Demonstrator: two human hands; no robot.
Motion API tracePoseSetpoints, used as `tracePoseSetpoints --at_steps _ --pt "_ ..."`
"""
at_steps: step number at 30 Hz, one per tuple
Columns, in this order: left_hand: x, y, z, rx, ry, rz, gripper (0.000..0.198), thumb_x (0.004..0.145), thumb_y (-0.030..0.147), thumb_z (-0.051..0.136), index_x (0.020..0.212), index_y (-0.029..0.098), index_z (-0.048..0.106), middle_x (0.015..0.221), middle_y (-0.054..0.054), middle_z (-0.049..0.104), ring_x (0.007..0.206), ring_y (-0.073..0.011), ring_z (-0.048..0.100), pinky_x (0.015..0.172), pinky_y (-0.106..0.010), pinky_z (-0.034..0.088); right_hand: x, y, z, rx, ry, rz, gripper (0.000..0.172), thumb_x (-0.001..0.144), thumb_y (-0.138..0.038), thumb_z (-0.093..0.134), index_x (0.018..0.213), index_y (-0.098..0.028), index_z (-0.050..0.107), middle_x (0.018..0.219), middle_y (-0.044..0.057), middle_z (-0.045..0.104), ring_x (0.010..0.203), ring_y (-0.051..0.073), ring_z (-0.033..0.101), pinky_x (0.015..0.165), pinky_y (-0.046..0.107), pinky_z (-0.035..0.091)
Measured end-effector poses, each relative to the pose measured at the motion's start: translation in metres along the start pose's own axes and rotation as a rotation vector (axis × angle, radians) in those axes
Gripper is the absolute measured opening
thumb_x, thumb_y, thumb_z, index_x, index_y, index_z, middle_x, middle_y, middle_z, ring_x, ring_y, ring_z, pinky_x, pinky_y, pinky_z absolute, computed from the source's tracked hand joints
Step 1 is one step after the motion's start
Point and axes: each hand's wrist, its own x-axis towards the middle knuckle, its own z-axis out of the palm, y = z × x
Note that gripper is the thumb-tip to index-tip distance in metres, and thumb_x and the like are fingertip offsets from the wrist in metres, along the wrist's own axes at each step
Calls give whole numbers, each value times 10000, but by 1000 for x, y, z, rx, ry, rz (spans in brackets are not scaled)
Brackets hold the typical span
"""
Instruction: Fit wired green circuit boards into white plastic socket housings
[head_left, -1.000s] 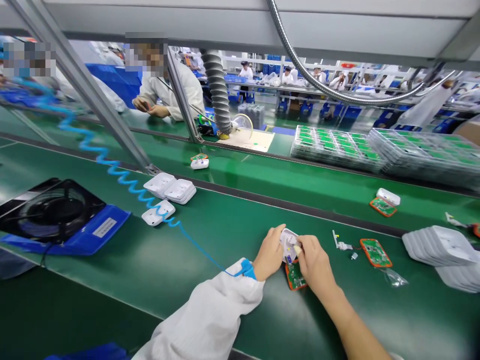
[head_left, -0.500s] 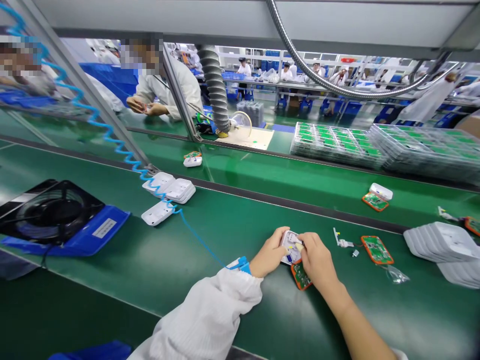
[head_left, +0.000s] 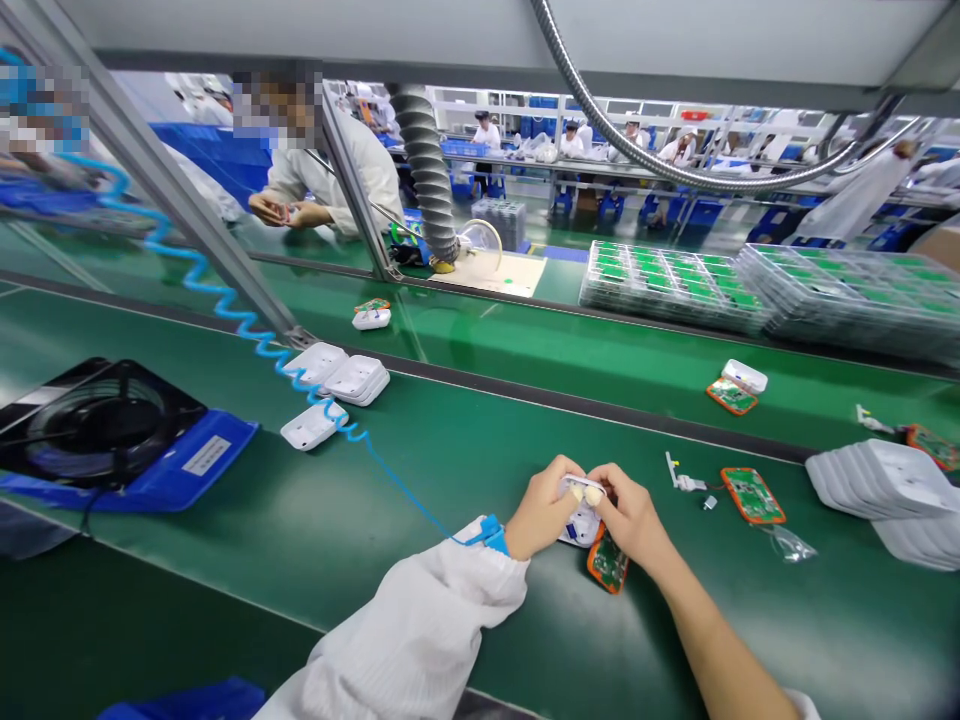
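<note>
Both of my hands are closed around a white plastic housing (head_left: 579, 527) low over the green bench. My left hand (head_left: 546, 508) grips its left side, thumb reaching inside; a blue wrist strap circles that wrist. My right hand (head_left: 628, 512) holds the right edge, its thumb pressed inside beside the left one. The two thumbs hide what lies under them. An orange-edged green circuit board (head_left: 608, 562) hangs at the housing's lower right, below my right hand. To the right lie another orange-edged circuit board (head_left: 753, 495) and a small white connector part (head_left: 686, 482).
White housings (head_left: 356, 380) sit at left beside a black fan (head_left: 112, 420). More stacked housings (head_left: 885, 485) stand at right. Behind a dark rail, the green belt (head_left: 525, 365) carries housings with boards. Trays of boards (head_left: 667, 285) and a co-worker (head_left: 337, 170) are beyond.
My left thumb has moved into the housing beside the right thumb, and my right hand has shifted slightly. Pieces on the far belt have moved left.
</note>
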Motion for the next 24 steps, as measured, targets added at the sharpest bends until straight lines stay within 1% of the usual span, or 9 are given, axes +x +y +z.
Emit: tracePoseSetpoints --at_steps 2,4,5,7,10,13,17,20,24 --pt "1 -3 1 0 48 -50 155 728 120 449 850 178 524 761 32 541 697 -106 487 632 -207 368 -1 -1 2 -88 98 -32 144 843 -289 455 923 -190 521 839 26 570 741 159 527 672 286 427" --pt "4 -9 1 -28 111 -118 149 736 134 441 854 179 523 758 28 539 697 -108 490 631 -209 376 -3 -5 5 -193 178 -100 158 848 -272 447 954 -180 520 906 54 561 832 182 519 741 312 413" --pt "5 -12 1 -49 138 -151 136 753 157 440 859 179 524 766 22 541 706 -112 494 636 -211 383 -3 -7 7 -236 182 -137 153 851 -262 441 952 -179 521 909 59 556 847 187 511 752 317 404" --pt "7 -17 1 -96 162 -191 125 797 230 441 870 179 529 800 9 553 742 -122 506 661 -219 402 -4 -13 12 -301 123 -192 125 853 -246 436 917 -187 526 869 50 555 817 187 500 727 313 386" --pt "7 -18 2 -129 152 -196 189 842 330 428 872 182 542 853 -5 574 811 -135 522 724 -233 420 -5 -17 20 -412 54 -195 87 841 -227 451 856 -195 531 808 36 557 764 190 487 689 312 353" --pt "6 -15 2 -102 114 -212 225 853 343 416 897 183 567 877 -14 596 836 -142 535 754 -241 426 -4 -16 25 -494 55 -150 89 824 -181 441 804 -194 528 774 28 557 736 186 485 677 307 331" --pt "5 -13 2 -56 67 -238 261 851 341 421 972 186 593 946 -29 626 858 -153 554 748 -242 438 -4 -14 26 -571 76 -126 85 802 -166 445 795 -194 526 759 21 561 711 181 484 663 300 316" --pt "5 -14 2 -28 65 -225 285 855 357 420 992 185 601 961 -33 636 876 -160 565 751 -247 446 -4 -13 25 -576 80 -139 87 792 -160 436 766 -195 511 740 22 556 705 180 490 651 292 316" --pt "5 -16 2 -6 65 -207 306 861 372 415 1019 188 601 958 -33 647 872 -165 578 736 -254 456 -3 -12 22 -504 122 -148 113 809 -153 398 777 -196 497 725 28 539 709 178 492 652 289 332"
